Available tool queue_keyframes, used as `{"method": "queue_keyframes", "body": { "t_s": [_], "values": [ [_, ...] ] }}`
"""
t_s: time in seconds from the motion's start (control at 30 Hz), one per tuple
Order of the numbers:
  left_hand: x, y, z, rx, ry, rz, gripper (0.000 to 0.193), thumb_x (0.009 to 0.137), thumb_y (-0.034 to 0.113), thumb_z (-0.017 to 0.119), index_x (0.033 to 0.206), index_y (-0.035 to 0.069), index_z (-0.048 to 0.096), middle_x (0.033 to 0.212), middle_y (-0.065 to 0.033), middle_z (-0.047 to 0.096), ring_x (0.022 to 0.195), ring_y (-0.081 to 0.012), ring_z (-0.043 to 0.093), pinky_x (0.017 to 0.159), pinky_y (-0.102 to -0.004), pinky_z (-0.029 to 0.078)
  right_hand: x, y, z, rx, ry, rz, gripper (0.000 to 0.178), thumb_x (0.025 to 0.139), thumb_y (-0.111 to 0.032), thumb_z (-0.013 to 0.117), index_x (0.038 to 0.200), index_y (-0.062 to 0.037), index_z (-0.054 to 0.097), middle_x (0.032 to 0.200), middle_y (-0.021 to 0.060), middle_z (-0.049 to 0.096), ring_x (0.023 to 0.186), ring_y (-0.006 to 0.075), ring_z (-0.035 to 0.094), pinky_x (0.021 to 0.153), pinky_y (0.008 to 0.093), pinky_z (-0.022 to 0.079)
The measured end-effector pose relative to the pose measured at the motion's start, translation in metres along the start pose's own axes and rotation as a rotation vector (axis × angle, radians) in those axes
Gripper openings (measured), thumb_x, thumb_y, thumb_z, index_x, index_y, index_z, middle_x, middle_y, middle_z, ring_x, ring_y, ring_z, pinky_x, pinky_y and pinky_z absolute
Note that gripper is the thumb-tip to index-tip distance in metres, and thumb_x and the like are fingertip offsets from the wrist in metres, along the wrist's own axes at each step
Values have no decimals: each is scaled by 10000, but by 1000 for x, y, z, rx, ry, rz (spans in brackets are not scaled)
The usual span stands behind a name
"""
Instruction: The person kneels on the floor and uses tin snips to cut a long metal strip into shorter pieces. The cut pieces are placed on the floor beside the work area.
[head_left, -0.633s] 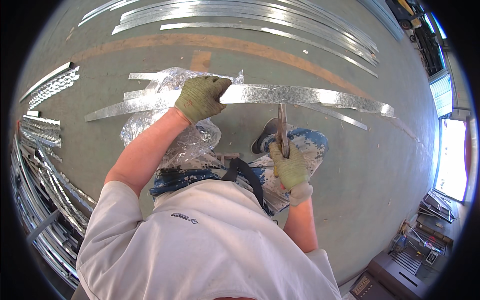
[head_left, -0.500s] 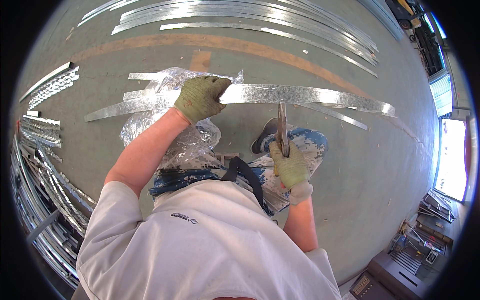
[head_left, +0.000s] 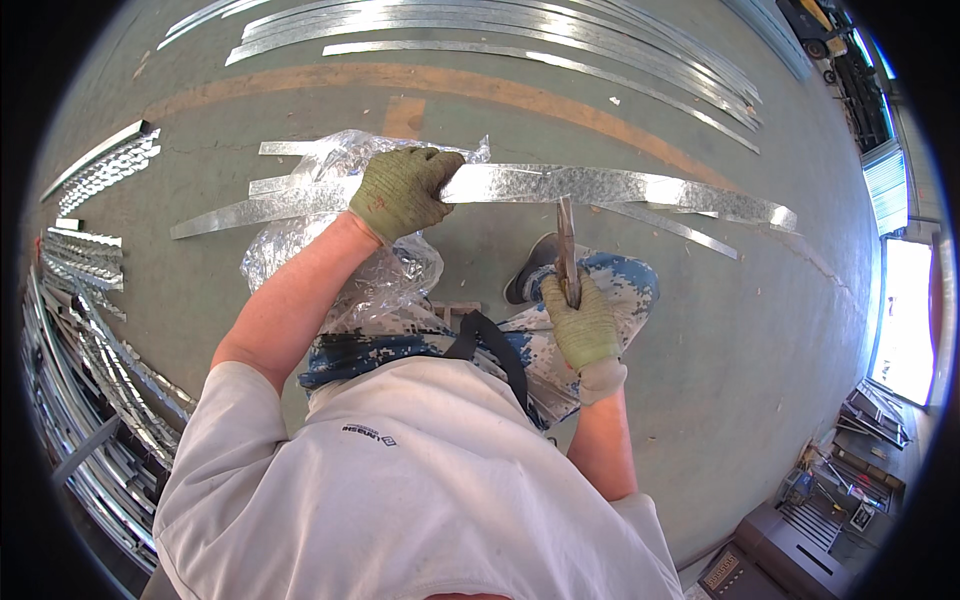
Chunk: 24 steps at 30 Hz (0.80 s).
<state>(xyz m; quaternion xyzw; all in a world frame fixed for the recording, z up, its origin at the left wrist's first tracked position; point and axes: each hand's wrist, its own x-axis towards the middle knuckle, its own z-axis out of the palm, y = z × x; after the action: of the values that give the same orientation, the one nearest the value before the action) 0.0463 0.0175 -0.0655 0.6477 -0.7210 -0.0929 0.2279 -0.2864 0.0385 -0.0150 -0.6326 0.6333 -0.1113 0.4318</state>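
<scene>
My gloved left hand [head_left: 407, 192] is closed over a long, flat galvanized metal strip [head_left: 585, 186], which lies level across in front of me. Below the strip, my gloved right hand [head_left: 583, 325] grips metal snips [head_left: 567, 245] by the handles. Their narrow head points away from me and meets the strip's near edge, right of my left hand. Whether the blades are around the metal cannot be made out. Crumpled clear plastic wrap [head_left: 390, 275] lies under and beside my left forearm. More strips [head_left: 680, 232] show beneath the held one.
Long metal strips [head_left: 480, 32] lie on the floor ahead, beyond an orange painted line [head_left: 440, 77]. Bundled metal profiles [head_left: 85, 370] stand at the left. A dark grey machine [head_left: 790, 555] sits at lower right, and a bright doorway [head_left: 905, 315] opens at far right.
Both hands stay nearly in place. The fingers of my right hand have drawn closer around the handles of the snips. The strip's right end has shifted slightly to the right.
</scene>
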Motion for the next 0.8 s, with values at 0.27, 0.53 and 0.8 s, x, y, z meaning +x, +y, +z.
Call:
{"method": "queue_keyframes", "body": {
  "t_s": [0.27,0.53,0.8],
  "values": [
    [0,0,-1,20,-8,0,565,768,154,873,1328,142,800,1155,-142,835,1034,-382,810,903,-496,657,1,6,-1,20,-17,10,487,1122,-415,773,1405,-21,732,1004,149,788,874,243,696,858,418,579],
    [-1,2,-1,33,76,37,528,767,147,880,1291,131,817,1109,-138,834,985,-379,813,858,-481,663,9,17,-1,66,-43,55,442,1119,-387,779,1359,-17,743,1021,148,795,892,232,706,868,411,579],
    [-3,5,-8,-40,122,53,515,767,147,872,1279,129,821,1118,-129,838,1004,-379,806,875,-484,657,3,12,-11,365,-183,115,296,1115,-222,795,1331,-22,762,948,-18,729,820,92,656,756,304,547]
  ]
}}
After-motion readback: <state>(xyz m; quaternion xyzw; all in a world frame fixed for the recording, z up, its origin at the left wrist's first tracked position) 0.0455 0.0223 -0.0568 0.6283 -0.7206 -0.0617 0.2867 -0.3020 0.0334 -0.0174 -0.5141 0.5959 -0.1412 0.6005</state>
